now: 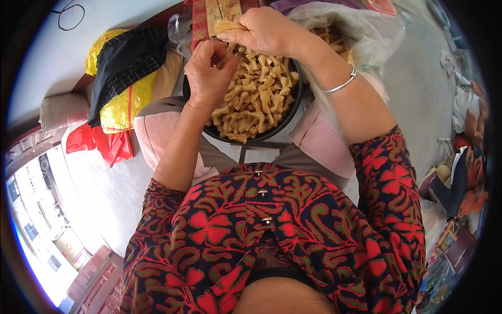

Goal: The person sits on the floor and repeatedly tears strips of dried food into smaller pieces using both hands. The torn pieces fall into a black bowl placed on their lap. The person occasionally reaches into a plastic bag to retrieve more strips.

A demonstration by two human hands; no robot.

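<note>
My right hand [270,33] pinches a flat tan dried strip [229,26] between thumb and fingers, above the far edge of a round black basin [291,112]. Many short knotted pieces [259,94] of the same tan material fill the basin. Over its left side is my left hand [208,72], with thumb and fingers curled towards each other. Whether anything lies between those fingertips is hard to make out. A narrow wooden board [221,13] extends beyond the basin, close to the strip.
A clear plastic bag [364,25] holding more tan strips [331,39] stands right of the basin. Red patterned cloth [199,23] lies beside the board. To the left are yellow bags [127,104], a dark checked cloth [129,59] and a red plastic bag [111,145]. Pink cloths [321,141] cover my knees.
</note>
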